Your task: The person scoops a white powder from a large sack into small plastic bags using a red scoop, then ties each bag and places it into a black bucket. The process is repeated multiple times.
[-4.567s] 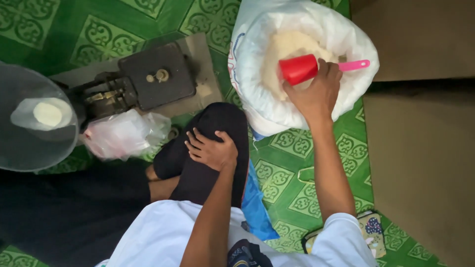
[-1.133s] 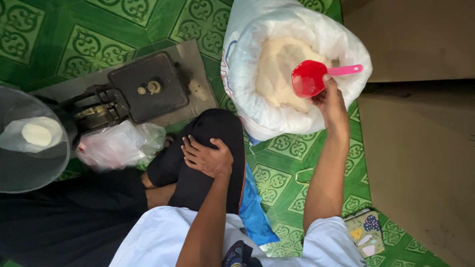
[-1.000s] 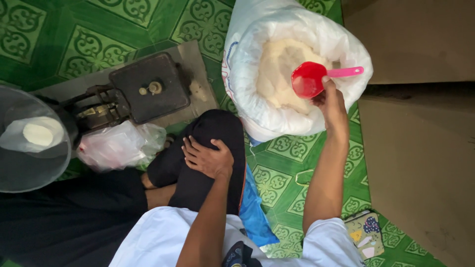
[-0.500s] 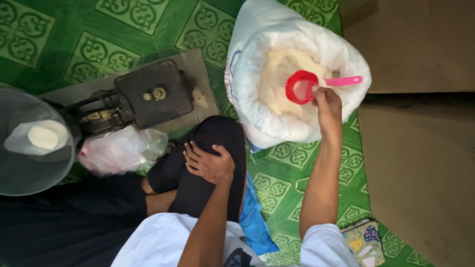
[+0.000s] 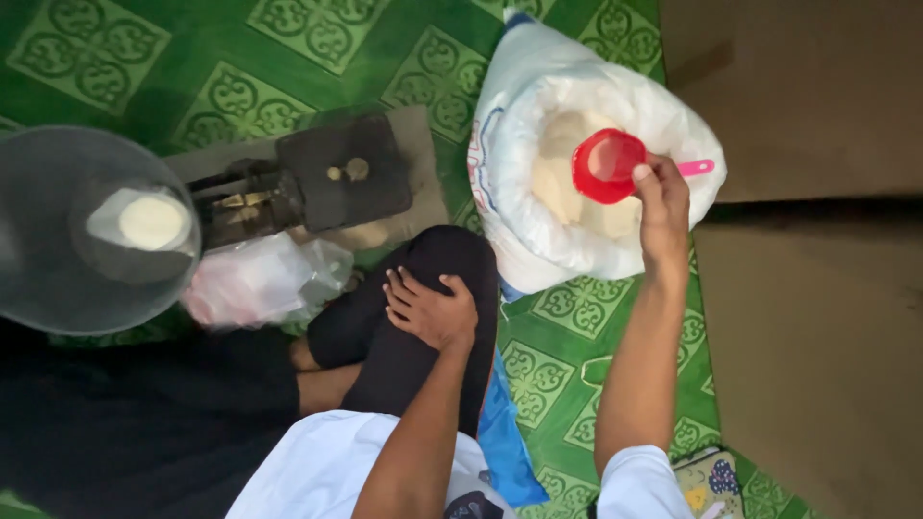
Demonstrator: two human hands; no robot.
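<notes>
Head view, looking straight down: the right hand in the upper right of the frame is closed around the pink handle of a red scoop, thumb and fingers wrapped on the handle just behind the bowl. The scoop hangs over the open mouth of a white sack, above the pale powder inside it; whether the bowl touches the powder cannot be told. The sack stands on a green patterned mat in the upper middle of the frame, just beyond the person's bent knee. The left hand lies flat and open on that knee, in dark trousers, gripping nothing. To the left of the sack sits a dark weighing scale, with a crumpled clear plastic bag below it. A round fan fills the left edge. Bare brown floor takes up the right side beside the mat.
</notes>
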